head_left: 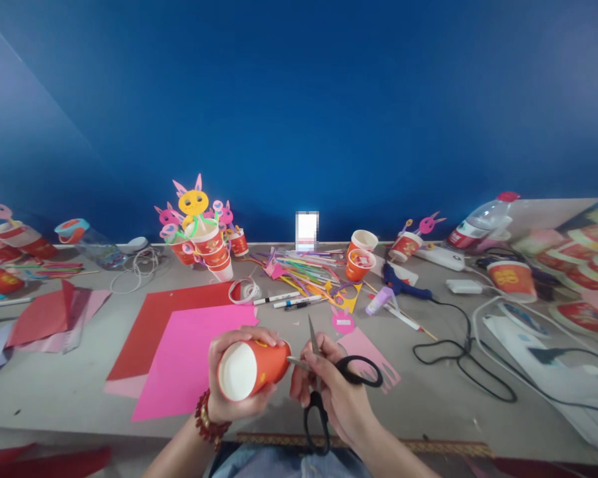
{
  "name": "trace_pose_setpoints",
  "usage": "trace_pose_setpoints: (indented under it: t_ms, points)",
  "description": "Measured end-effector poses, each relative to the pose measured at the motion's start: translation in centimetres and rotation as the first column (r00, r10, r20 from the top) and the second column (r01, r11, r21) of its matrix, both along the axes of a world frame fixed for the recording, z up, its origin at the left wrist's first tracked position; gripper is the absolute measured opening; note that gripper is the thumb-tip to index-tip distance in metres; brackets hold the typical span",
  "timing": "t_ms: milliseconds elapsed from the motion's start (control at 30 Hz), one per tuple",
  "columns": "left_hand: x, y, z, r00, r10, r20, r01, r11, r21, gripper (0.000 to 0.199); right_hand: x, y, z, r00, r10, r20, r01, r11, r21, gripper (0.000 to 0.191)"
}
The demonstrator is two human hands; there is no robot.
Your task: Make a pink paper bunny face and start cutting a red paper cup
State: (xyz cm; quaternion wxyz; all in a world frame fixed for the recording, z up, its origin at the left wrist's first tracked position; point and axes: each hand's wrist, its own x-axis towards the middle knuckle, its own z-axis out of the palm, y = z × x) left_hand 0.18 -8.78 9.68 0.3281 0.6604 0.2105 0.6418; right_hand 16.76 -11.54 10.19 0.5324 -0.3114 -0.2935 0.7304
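Observation:
My left hand (224,385) is wrapped round a red paper cup (269,365), which lies tilted on its side with its white round end toward me. A beaded bracelet is on that wrist. In my right hand (331,385) are black-handled scissors (315,342), gripped near the pivot with the blades apart and the handles spread. One blade tip touches or nearly touches the far end of the cup. Beneath the cup and left hand lies a pink sheet (179,358), over a red sheet (149,325). Right of the scissors is a light pink cut paper (369,355).
Straws (309,269) and markers (284,299) lie beyond my hands. Decorated cups (209,242) stand at the back left. At right are a glue gun (403,282), its looping cable (466,352), a bottle (483,222) and more cups (511,279).

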Motion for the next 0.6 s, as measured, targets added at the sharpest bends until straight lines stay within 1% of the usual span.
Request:
trace_pose_setpoints:
  t_ms: [133, 233, 400, 500, 600]
  points:
    - [-0.2, 0.0, -0.1, 0.999, -0.045, 0.029, 0.046, 0.998, -0.049, 0.053, 0.4, 0.5, -0.4, 0.997, 0.066, 0.033, -0.067, 0.996, 0.054, 0.030]
    - [-0.5, 0.1, -0.2, 0.998, -0.064, 0.027, 0.066, 0.992, -0.111, 0.053, 0.7, 0.7, -0.5, 0.992, 0.101, 0.078, -0.107, 0.991, 0.076, 0.032]
    - [-0.8, -0.1, -0.6, 0.986, -0.144, 0.084, 0.161, 0.954, -0.252, 0.051, 1.1, 0.8, 0.1, 0.973, 0.147, 0.175, -0.169, 0.979, 0.116, 0.031]
    - [-0.7, -0.2, -0.5, 0.987, -0.115, 0.108, 0.141, 0.953, -0.268, 0.052, 1.6, 0.9, 0.6, 0.955, 0.177, 0.236, -0.210, 0.970, 0.121, 0.028]
    - [-0.6, -0.2, -0.5, 0.991, -0.059, 0.121, 0.087, 0.965, -0.249, 0.053, 2.3, 1.0, 0.7, 0.947, 0.169, 0.275, -0.212, 0.967, 0.138, 0.025]
